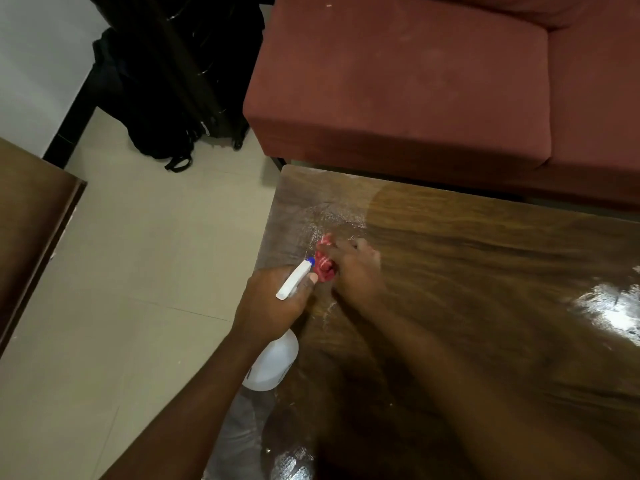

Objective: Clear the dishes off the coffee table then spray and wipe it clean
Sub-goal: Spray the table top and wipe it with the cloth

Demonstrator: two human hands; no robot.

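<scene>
One spray bottle [277, 358], one red cloth [323, 262], two hands. The left hand [273, 301] wraps round the bottle's neck, just left of centre. The blurred right hand [355, 270] clutches the bunched cloth against the wet-streaked wooden coffee table [485, 258] at mid-frame. Maroon sofa [415, 81] upper right — beige tiled floor [156, 244] on the left.

The table [485, 254] was brown with dark, wavy wood grain. The cloth [323, 263] was red with pale markings. The spray bottle [273, 362] was white with a blue nozzle tip [310, 260]. At twelve o'clock the sofa [398, 81] was maroon, at eleven the bags [166, 98] were black, and at nine the floor tiles [156, 237] were beige.
</scene>
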